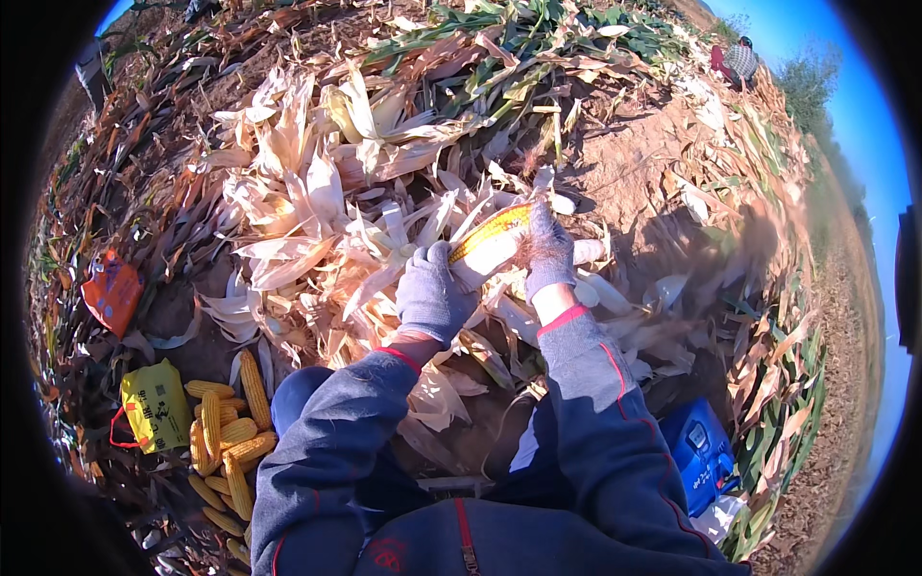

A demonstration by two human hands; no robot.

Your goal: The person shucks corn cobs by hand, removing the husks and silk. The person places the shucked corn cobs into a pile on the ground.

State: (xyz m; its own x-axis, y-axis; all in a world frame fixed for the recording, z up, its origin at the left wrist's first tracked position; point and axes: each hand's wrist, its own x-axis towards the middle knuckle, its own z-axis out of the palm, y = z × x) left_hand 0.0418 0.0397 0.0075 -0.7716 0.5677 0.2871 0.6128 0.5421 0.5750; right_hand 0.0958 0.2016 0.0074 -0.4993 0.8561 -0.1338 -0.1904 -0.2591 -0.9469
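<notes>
Between my gloved hands is an ear of corn [495,232], partly husked, its yellow kernels showing along the upper side and pale husk still on the lower side. My left hand [434,291] grips the ear's lower left end. My right hand [549,248] is closed around the upper right end, with husk and silk at the fingers. Under and beyond both hands lies a heap of dry corn husks [317,194]. Bare yellow corn cobs [234,432] are piled to the left of my knee.
A yellow bag [155,407] lies beside the cobs, an orange bag [113,294] farther left. A blue package [697,453] stands right of my arm. Green corn stalks [504,50] lie beyond the husks. Another person [738,61] is at the far upper right; someone's leg [92,75] shows upper left.
</notes>
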